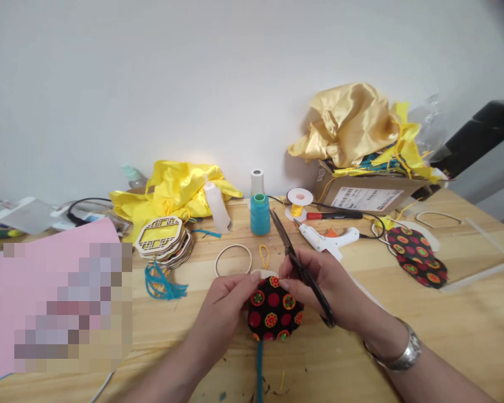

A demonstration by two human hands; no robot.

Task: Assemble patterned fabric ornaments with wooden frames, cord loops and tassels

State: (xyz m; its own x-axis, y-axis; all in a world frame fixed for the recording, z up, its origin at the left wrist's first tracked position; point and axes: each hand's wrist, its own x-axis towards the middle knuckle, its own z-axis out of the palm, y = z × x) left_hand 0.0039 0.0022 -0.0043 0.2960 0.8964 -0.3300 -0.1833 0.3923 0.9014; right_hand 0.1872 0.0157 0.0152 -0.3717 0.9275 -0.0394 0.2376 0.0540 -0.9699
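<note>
My left hand [227, 305] pinches the upper left edge of a round black fabric piece [274, 313] patterned with red and yellow circles. My right hand [319, 285] pinches its upper right edge while also gripping black scissors [300, 266], whose blades point up and away. A yellow cord loop [264, 256] rises from the top of the piece, and a teal cord [259, 369] hangs from its bottom toward me. The piece rests on the wooden table [466, 330].
A teal thread spool [260, 214], white spool [257, 181], white glue gun [327, 239], thin wooden ring [233, 259], stacked wooden lattice frames [162, 238], teal tassel [162, 284], yellow satin [172, 190], a cardboard box [367, 193], another patterned piece [418, 256] and a pink sheet [29, 263] lie around.
</note>
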